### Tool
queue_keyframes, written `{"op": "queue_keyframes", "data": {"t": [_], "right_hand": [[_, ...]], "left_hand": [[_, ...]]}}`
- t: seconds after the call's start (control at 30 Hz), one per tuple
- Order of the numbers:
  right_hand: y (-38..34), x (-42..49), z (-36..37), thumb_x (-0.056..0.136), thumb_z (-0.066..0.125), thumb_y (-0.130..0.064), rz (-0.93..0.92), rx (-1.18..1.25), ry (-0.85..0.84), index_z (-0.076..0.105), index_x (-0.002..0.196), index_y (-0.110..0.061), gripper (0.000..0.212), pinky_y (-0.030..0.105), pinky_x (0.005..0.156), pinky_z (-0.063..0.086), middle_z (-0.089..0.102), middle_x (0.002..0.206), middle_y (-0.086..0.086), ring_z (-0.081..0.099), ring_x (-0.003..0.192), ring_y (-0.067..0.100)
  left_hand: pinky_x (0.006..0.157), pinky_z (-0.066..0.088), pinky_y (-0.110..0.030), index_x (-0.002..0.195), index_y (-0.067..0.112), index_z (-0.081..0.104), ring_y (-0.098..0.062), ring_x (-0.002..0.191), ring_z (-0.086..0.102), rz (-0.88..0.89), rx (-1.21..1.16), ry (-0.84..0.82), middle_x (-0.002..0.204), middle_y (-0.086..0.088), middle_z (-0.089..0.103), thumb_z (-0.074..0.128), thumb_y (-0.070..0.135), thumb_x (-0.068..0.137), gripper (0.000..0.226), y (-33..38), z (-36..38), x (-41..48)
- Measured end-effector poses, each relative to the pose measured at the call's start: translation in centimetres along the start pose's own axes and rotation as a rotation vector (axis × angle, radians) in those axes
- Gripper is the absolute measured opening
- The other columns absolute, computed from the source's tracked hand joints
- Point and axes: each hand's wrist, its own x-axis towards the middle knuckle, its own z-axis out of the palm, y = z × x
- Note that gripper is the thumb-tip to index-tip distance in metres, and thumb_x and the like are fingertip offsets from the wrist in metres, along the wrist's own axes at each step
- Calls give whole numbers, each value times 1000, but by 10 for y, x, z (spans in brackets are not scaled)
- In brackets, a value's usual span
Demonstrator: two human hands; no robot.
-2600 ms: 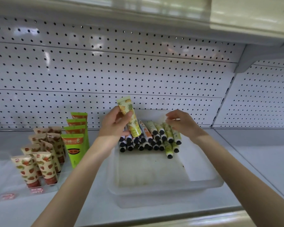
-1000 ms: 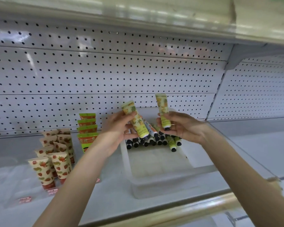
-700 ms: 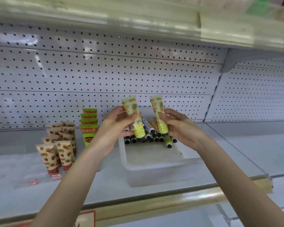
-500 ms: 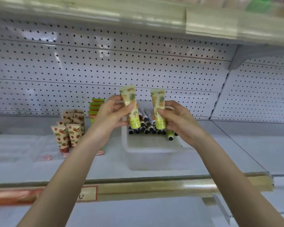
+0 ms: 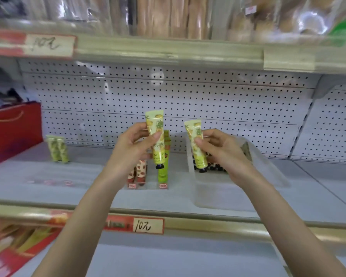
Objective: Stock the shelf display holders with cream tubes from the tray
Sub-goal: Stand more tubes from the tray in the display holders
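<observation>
On the shelf (image 5: 48, 186), strawberry tubes (image 5: 137, 172) and green tubes (image 5: 162, 173) stand left of the clear tray (image 5: 218, 196), with a red bag (image 5: 12, 132) far left. The right hand (image 5: 224, 152) hides most of the stacked tubes (image 5: 216, 167), and it's all blurry. The left hand (image 5: 130, 150) has its fingers pinching one pineapple tube (image 5: 155, 124) upright. The right hand pinches a second pineapple tube (image 5: 194, 129) at the tray's left end.

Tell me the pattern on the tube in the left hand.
The tube is yellow-green with pineapple print; head view.

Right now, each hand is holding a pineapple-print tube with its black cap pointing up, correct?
Not quite. The head view shows the left hand holding the left tube and the right hand holding the right tube, but their black caps point down, not up.
</observation>
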Motion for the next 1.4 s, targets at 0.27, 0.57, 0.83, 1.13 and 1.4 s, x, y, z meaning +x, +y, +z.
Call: {"op": "queue_keyframes", "data": {"t": [0.27,0.57,0.83,1.13,1.4], "right_hand": [[-26,17,114,85,67,-18,-26,12,-36,61,92,-17,10,22,57,48,62,83,2,58,61,6],[-39,36,249,86,65,-16,-47,52,-71,57,91,-16,10,21,59,55,59,77,-6,60,66,-1],[-22,64,297,85,66,-17,24,47,-82,58,104,-11,22,31,67,59,63,98,11,65,85,15],[5,109,310,87,64,-14,42,61,-122,55,99,-13,15,32,68,60,61,95,7,64,84,13],[19,136,340,86,65,-12,61,31,-156,57,104,-12,19,28,66,58,64,100,8,65,90,17]], "left_hand": [[62,56,-21,99,20,63,0,75,65,-13,40,20,93,3,65,64,16,84,16,0,-122,3],[63,57,-22,108,14,63,-2,79,66,-27,112,-4,101,-2,66,64,18,86,22,-3,-263,19],[66,58,-28,110,14,63,-13,87,68,-53,123,53,105,-6,67,64,17,85,25,-22,-325,38],[65,57,-26,107,14,65,-19,97,66,-52,103,119,107,-8,67,64,19,84,24,-50,-345,65],[72,59,-36,106,17,65,-22,100,65,-101,85,163,109,-9,67,67,24,80,27,-74,-381,87]]}}
